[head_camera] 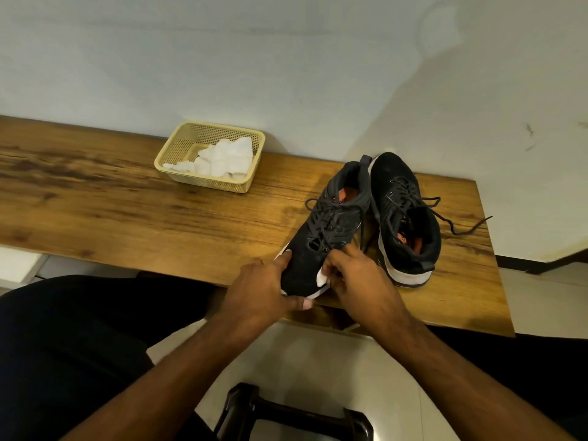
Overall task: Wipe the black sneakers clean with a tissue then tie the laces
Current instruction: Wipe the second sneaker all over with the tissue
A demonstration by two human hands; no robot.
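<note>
Black near sneaker (321, 240) sits at the table's (127, 218) near edge, left hand (264, 286) curled round its toe. Right hand (356, 275) pinches a tissue (322, 277) there; I'd wipe in short firm strokes.

The right hand (356, 275) covers most of the tissue (321, 277), so only a small white bit peeks out. The left hand (264, 288) hides the toe tip of the near sneaker (321, 237). The desk (127, 211) runs off the picture at 9 o'clock. The dark stool (286, 415) is cut off at 6 o'clock
</note>
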